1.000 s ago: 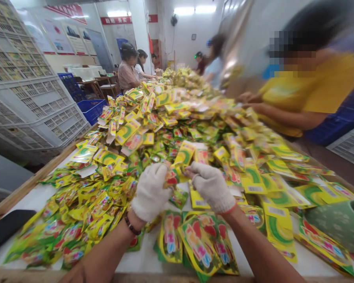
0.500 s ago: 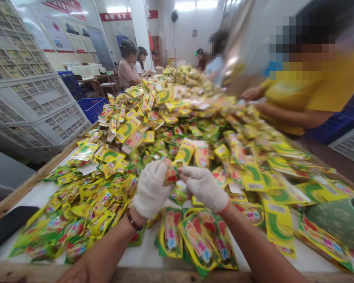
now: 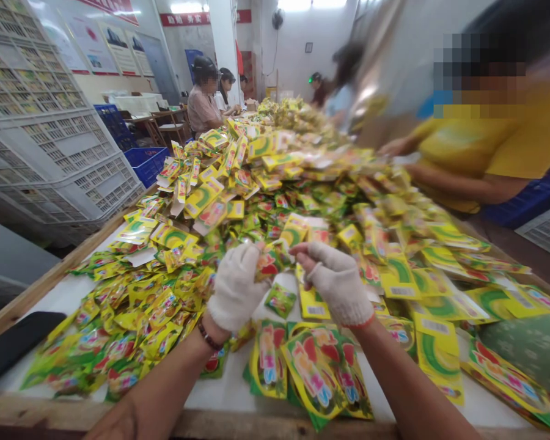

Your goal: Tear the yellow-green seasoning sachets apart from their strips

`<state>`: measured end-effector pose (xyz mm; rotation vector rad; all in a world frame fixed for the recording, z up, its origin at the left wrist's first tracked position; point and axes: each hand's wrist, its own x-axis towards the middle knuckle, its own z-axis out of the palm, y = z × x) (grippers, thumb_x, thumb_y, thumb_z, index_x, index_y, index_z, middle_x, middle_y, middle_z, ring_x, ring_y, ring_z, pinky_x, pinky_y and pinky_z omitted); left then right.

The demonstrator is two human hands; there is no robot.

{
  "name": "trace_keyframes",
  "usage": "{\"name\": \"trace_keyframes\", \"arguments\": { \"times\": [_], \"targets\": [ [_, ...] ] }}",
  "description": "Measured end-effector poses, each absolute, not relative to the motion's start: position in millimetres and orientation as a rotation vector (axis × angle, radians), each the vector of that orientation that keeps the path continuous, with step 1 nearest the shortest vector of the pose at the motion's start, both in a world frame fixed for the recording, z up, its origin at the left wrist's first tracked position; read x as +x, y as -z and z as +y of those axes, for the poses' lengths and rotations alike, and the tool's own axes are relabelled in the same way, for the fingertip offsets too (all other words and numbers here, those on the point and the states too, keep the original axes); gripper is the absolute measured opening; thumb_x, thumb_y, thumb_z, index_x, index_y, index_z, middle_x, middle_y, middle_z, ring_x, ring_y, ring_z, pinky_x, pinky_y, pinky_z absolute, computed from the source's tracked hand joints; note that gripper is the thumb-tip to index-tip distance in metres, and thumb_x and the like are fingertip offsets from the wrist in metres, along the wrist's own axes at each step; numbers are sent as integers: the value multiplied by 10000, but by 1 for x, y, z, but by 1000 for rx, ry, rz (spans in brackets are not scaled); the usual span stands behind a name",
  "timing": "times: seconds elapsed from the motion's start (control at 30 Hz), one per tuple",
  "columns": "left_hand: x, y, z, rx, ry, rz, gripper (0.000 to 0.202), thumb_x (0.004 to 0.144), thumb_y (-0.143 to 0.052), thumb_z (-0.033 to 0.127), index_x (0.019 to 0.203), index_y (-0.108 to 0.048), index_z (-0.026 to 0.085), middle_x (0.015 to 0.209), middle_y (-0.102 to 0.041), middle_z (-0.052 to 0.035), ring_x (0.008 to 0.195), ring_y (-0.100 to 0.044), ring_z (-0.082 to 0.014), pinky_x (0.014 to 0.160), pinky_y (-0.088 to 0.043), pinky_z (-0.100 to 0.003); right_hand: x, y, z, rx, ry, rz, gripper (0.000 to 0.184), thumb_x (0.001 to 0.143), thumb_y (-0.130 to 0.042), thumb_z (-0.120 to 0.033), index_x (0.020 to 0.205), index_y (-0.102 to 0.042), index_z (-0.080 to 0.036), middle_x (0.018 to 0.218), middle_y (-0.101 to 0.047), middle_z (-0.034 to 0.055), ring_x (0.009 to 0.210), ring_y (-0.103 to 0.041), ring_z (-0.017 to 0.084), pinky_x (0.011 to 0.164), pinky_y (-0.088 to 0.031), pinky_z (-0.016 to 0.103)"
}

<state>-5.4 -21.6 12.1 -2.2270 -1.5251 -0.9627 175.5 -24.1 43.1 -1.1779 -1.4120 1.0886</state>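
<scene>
My left hand (image 3: 239, 287), in a white glove with bare fingertips, is closed on a small shiny packet (image 3: 268, 264) with red fruit printed on it. My right hand (image 3: 338, 282), gloved the same way, has its fingers curled beside the packet's right end; whether anything is between them is too small to tell. Below the hands lies a little green sachet (image 3: 280, 300) on the white tabletop. Larger yellow-green pouches (image 3: 314, 373) with colourful lettering lie between my forearms. A flat yellow box (image 3: 312, 300) is partly behind my right hand.
Small packets (image 3: 151, 318) spread at left, and a heap of yellow boxes (image 3: 261, 146) runs down the table. A black phone-like object (image 3: 21, 345) and a green flowered container (image 3: 527, 348) flank me. White crates (image 3: 59, 140) stand left; a person in yellow (image 3: 476, 153) works at right.
My right hand has drawn a little to the right, away from the packet, and the small green sachet below shows more fully. My left hand keeps hold. The view has shifted slightly.
</scene>
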Motion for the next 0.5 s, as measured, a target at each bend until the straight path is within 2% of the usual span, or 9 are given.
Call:
{"name": "trace_keyframes", "arguments": {
  "times": [0.17, 0.23, 0.33, 0.4, 0.5],
  "targets": [
    [-3, -9, -23, -2251, 968, -1563, 476, 698, -696, 268, 1129, -550, 127, 1020, -610, -118, 985, -567, -290, 882, -489, -410, 167, -38, -27, -1133, -1333, -1428, 364, 771, -622, -326, 1094, -668, -164, 775, -672, 19, 394, -511, 60, 393, -439, 202],
    [-1, -7, -25, -2251, 1022, -1583, 451, 717, -679, 277, 1123, -550, 131, 1008, -601, -116, 988, -562, -286, 890, -486, -413, 162, -35, -28, -1081, -1448, -1408, 389, 761, -632, -331, 1118, -641, -178, 759, -662, 4, 378, -516, 62, 367, -424, 194],
    [4, -7, -28, -2325, 1125, -1570, 487, 739, -645, 256, 1195, -520, 139, 1081, -582, -121, 1052, -541, -279, 938, -461, -418, 162, -33, -27, -1117, -1486, -1498, 201, 747, -645, -326, 866, -632, -164, 568, -554, -57, 336, -491, 63, 322, -367, 166],
    [7, -10, -30, -2439, 1199, -1582, 495, 733, -636, 228, 1207, -520, 145, 1112, -576, -119, 1081, -530, -274, 958, -446, -416, 165, -33, -25, -1167, -1438, -1589, 186, 747, -648, -337, 727, -572, -168, 529, -492, -73, 319, -460, 59, 296, -333, 161],
    [10, -20, -31, -2788, 1408, -1816, 332, 798, -586, 267, 1113, -570, 166, 996, -617, -72, 948, -584, -225, 845, -496, -359, 173, -35, -21, -1143, -1341, -1618, 170, 769, -621, -336, 804, -600, -171, 637, -554, -48, 347, -407, 41, 300, -319, 168]
  ]
}}
